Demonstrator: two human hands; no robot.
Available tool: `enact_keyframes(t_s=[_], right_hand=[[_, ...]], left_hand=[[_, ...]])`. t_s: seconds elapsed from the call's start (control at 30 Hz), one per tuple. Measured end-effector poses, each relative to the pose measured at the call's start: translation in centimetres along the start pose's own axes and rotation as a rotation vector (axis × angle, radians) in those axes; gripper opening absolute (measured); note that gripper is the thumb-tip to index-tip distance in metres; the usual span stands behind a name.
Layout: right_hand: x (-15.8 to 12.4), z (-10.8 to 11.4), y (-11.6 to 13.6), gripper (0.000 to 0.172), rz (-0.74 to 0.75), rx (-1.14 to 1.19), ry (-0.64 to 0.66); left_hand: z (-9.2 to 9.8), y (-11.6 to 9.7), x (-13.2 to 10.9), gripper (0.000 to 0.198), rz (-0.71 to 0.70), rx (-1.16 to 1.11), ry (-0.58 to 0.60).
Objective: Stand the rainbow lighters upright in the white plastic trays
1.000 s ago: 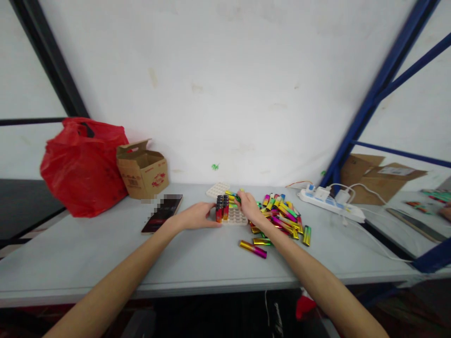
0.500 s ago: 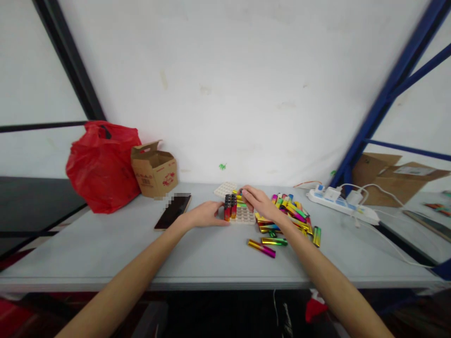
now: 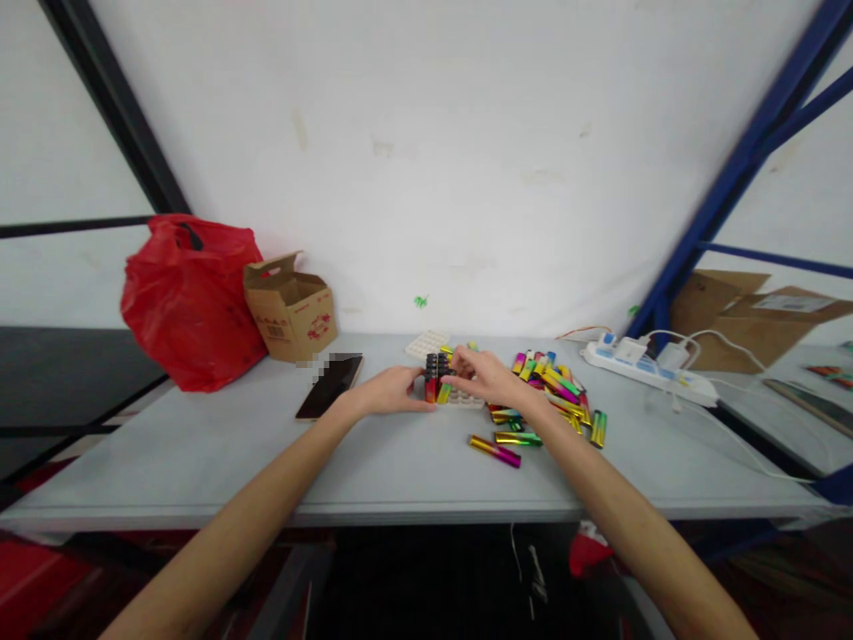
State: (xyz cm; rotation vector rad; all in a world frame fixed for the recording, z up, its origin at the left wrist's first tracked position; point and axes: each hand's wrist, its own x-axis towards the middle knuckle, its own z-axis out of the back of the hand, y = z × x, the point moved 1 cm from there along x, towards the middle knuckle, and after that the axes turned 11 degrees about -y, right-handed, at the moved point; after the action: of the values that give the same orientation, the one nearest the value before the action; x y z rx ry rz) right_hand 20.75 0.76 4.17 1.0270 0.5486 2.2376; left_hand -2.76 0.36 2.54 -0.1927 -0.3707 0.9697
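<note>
Head view: left hand point(image 3: 394, 391) — thumb and fingers apart — at left side of upright lighters point(image 3: 431, 388) in pale tray point(image 3: 465, 399); right hand point(image 3: 485, 378) at their right, grip unclear. Loose lighters point(image 3: 561, 383) heaped right on tabletop point(image 3: 400, 471).

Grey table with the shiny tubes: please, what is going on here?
A person's left hand is at the left of upright, black-topped shiny tubes in a white gridded tray. The right hand is at their right side; whether it grips one is unclear. More multicoloured shiny tubes lie heaped farther right.
</note>
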Motion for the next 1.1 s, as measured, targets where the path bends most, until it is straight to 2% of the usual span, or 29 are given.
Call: enact_keyframes(t_s=[0.17, 0.3, 0.4, 0.53, 0.63, 0.73, 0.93, 1.0, 1.1], right_hand=[[0.1, 0.4, 0.0, 0.03, 0.03, -0.046, 0.015], [0.0, 1.2, 0.4, 0.035, -0.064, 0.037, 0.146], [0.0, 0.9, 0.3, 0.036, -0.144, 0.078, 0.17], [0.4, -0.5, -0.1, 0.032, -0.115, -0.169, 0.081], [0.5, -1.0, -0.3, 0.034, -0.041, -0.29, 0.135], [0.4, -0.2, -0.5, 0.041, -0.045, -0.258, 0.172], [0.1, 2.9, -2.4, 0.05, -0.095, -0.351, -0.002], [0.1, 3.4, -3.8, 0.046, -0.065, -0.37, -0.06], [-0.1, 3.2, -6.1, 0.041, 0.02, -0.384, -0.22]], left_hand=[[-0.1, 0.0, 0.0, 0.064, -0.008, 0.009, -0.015], [0.1, -0.1, -0.1, 0.064, -0.008, 0.008, -0.005], [0.0, -0.1, 0.0, 0.062, -0.015, 0.003, -0.015], [-0.2, 0.3, 0.0, 0.06, -0.018, 0.006, -0.019], [-0.4, 0.6, 0.1, 0.06, -0.014, 0.004, -0.012], [-0.3, 0.6, 0.1, 0.061, -0.001, 0.017, -0.017], [0.0, 0.1, 0.1, 0.065, 0.039, -0.004, -0.002], [0.0, 0.1, 0.1, 0.064, 0.043, -0.002, -0.001], [0.0, 0.1, 0.2, 0.064, 0.041, 0.011, 0.0]])
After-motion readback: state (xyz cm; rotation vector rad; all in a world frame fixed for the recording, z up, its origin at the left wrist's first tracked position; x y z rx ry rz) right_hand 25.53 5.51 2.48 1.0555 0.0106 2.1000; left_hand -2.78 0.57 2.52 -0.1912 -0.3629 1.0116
